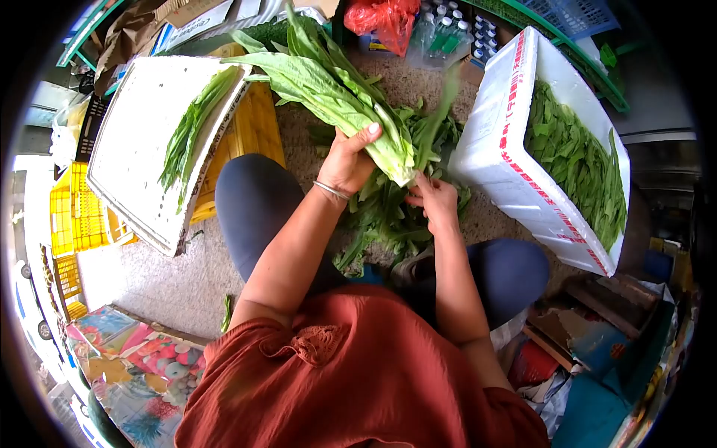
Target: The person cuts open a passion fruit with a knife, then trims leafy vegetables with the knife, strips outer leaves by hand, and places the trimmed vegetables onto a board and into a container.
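My left hand (pixel 351 159) is wrapped round a large head of long-leaved green lettuce (pixel 321 89), its pale cut base pointing down to the right. My right hand (pixel 435 200) is at that base, fingers closed on a loose green leaf (pixel 439 112) that stands up, blurred. Below both hands a pile of loose leaves (pixel 381 216) lies on the floor between my knees. On the left, a bunch of long leaves (pixel 196 131) rests on a white foam lid (pixel 134 142). To the right stands a tilted white foam box (pixel 499 142) filled with green leaves (pixel 571 157).
A yellow crate (pixel 258 123) stands under the lid, with another yellow crate (pixel 71 209) at far left. Behind are a red plastic bag (pixel 382 22) and several bottles (pixel 448 37). Cardboard and wooden pieces (pixel 605 306) lie at right, a colourful printed box (pixel 142 366) at lower left.
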The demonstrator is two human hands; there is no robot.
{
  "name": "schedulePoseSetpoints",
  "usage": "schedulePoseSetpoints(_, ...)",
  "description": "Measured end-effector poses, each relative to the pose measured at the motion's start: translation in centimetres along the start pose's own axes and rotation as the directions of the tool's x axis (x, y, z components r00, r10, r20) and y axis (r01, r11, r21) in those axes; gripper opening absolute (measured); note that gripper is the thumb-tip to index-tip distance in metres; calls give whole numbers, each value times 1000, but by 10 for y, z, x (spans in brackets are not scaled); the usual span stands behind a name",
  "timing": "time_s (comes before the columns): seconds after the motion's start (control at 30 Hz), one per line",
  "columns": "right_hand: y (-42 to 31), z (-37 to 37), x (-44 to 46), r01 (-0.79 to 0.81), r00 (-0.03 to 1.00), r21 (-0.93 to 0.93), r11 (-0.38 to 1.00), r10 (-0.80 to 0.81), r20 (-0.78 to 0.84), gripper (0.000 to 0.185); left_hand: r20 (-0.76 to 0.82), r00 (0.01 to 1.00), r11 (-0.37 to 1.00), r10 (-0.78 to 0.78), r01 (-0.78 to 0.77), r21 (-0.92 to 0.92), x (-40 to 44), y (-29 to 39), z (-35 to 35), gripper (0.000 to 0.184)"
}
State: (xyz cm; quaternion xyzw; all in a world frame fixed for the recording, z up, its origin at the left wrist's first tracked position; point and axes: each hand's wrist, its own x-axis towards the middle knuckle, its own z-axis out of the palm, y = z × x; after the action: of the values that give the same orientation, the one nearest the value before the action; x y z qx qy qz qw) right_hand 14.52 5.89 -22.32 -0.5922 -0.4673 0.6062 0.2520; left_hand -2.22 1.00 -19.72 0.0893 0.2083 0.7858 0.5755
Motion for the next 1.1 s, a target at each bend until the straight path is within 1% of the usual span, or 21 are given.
schedulePoseSetpoints(0.03, 5, -4, 5, 33, 999, -87, 996, -35, -25, 23, 3, 1000, 1000, 4, -4, -2, 0, 1, 2, 53)
schedulePoseSetpoints(0.07, -8, -1, -4, 188, 979, -30, 982, -189, -74, 24, -1, 1000, 1000, 16, -16, 26, -1, 0, 4, 53)
schedulePoseSetpoints(0.1, -26, 3, -15, 339, 933, 19, 941, -334, -132, 26, -6, 1000, 998, 26, -26, 55, -1, -1, 4, 54)
schedulePoseSetpoints(0.13, -36, 0, -19, 405, 903, -67, 912, -410, -129, 20, -22, 999, 998, 26, -24, 66, -2, -3, 4, 51)
schedulePoseSetpoints(0.17, -49, 6, -23, 555, 820, -48, 831, -555, -137, 18, -21, 1000, 998, 19, -18, 67, -1, -5, 2, 51)
schedulePoseSetpoints(0.23, -67, 14, -31, 684, 729, -27, 729, -684, 15, 16, -5, 1000, 996, 8, -7, 86, 2, -7, 0, 45)
schedulePoseSetpoints(0.27, -69, 16, -29, 710, 704, -103, 697, -704, 94, 18, 14, 1000, 993, 23, -24, 112, 2, -7, 1, 40)
schedulePoseSetpoints(0.3, -74, 17, -27, 784, 607, -284, 551, -776, 171, 21, 16, 1000, 993, 23, -25, 111, 1, -7, 1, 40)
schedulePoseSetpoints(0.37, -78, 25, -29, 805, 540, -406, 433, -818, 199, 22, 29, 999, 995, 24, -27, 101, -1, -2, -1, 39)
schedulePoseSetpoints(0.5, -75, 26, -31, 766, 562, -485, 422, -806, 187, 18, 58, 995, 988, 83, -89, 123, -3, -2, 1, 42)
schedulePoseSetpoints(0.57, -72, 25, -34, 755, 616, -312, 577, -787, 35, 16, -23, 999, 999, 30, -31, -13, 1, 0, -1, 48)
schedulePoseSetpoints(0.6, -71, 24, -37, 786, 577, -255, 564, -816, -26, 14, -52, 998, 998, 41, -44, -53, 0, 0, -3, 43)
schedulePoseSetpoints(0.7, -74, 21, -57, 755, 610, -185, 629, -777, -152, 13, -74, 997, 991, 17, -27, -132, -1, 5, 8, 31)
schedulePoseSetpoints(0.77, -67, 15, -60, 778, 584, -96, 621, -771, -254, 9, -88, 996, 984, 11, -27, -177, 0, 8, 10, 33)
schedulePoseSetpoints(0.83, -66, 3, -74, 643, 753, 207, 737, -560, -344, 7, -156, 987, 972, 26, -61, -225, 3, 12, 8, 38)
schedulePoseSetpoints(0.9, -73, -20, -69, 640, 706, 47, 767, -562, -431, 7, -135, 991, 959, 16, -54, -278, 4, 13, 0, 39)
schedulePoseSetpoints(0.93, -72, -22, -60, 697, 669, 56, 715, -620, -409, 4, -134, 991, 953, 5, -45, -299, 4, 14, 2, 40)
schedulePoseSetpoints(0.97, -68, -19, -53, 669, 653, -117, 734, -656, -379, 4, -128, 992, 948, -12, -30, -318, 5, 15, 5, 40)
schedulePoseSetpoints(1.03, -36, -31, -29, 437, 888, -149, 887, -452, -87, 9, -117, 992, 947, -36, -4, -321, 3, 14, 6, 43)
schedulePoseSetpoints(1.07, -35, -26, -35, 288, 951, -146, 946, -301, -72, 12, -106, 993, 947, -47, 11, -320, 1, 14, 8, 43)
schedulePoseSetpoints(1.1, -33, -16, -41, 281, 955, -66, 957, -286, -81, 19, -101, 993, 948, -54, 19, -319, 1, 13, 10, 42)
